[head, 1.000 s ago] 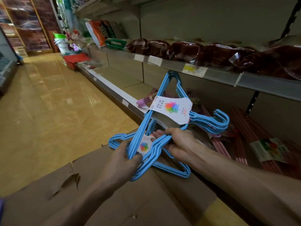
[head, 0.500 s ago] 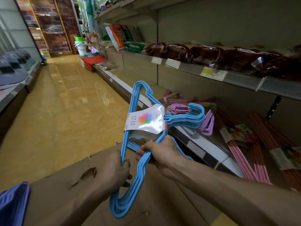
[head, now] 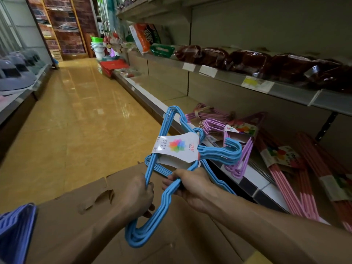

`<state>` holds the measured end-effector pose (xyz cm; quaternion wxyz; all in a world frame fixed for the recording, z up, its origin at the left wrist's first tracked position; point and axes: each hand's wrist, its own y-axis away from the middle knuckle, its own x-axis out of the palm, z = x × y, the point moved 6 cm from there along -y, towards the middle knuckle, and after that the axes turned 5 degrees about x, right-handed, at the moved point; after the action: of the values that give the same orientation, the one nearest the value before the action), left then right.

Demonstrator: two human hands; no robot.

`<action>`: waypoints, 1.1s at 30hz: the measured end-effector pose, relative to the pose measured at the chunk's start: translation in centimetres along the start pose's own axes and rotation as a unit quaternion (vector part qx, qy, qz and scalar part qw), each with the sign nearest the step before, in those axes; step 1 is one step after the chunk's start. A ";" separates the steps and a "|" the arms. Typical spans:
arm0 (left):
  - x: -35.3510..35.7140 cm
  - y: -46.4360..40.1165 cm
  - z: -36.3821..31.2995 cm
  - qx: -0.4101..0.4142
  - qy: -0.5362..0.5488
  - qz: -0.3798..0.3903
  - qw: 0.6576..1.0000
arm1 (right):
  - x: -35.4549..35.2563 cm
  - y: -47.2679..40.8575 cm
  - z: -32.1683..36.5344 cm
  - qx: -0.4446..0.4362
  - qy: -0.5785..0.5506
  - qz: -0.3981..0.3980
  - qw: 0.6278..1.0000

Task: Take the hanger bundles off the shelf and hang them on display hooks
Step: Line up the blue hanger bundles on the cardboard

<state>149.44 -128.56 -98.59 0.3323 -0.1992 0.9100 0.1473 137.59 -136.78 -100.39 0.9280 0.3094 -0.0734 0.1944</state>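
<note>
Left hand (head: 138,195) fist-closed round blue hanger bundle (head: 163,189) rail, right hand (head: 192,185) clamped on same bundle, above cardboard box (head: 80,225). Second blue bundle beneath, mostly hidden. Purple bundles (head: 238,155), pink bundles (head: 285,183) on lower shelf (head: 253,180), right; far ones cut off.

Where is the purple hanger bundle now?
The purple hanger bundle lies on the lower shelf, just right of the blue bundle and left of the pink bundles.

A single wide-angle view from the person's head looks forward and down, close over the left hand (head: 140,195) and right hand (head: 192,184). Beyond the fingers (head: 169,180) a glossy yellow aisle floor (head: 80,119) recedes; grey metal shelving (head: 247,86) runs off to their right.
</note>
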 end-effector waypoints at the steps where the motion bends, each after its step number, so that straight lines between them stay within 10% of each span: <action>1: 0.4 0.0 0.0 -0.001 -0.003 0.008 1.000 | -0.4 0.0 -0.1 0.002 0.001 -0.006 1.000; 33: 5.3 0.6 -3.2 0.075 0.083 0.043 0.993 | -7.1 1.9 0.3 -0.082 -0.012 -0.075 0.994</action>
<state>143.70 -130.67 -99.65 0.2635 -0.1459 0.9506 0.0754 130.33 -137.76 -100.90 0.9612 0.2392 -0.0771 0.1140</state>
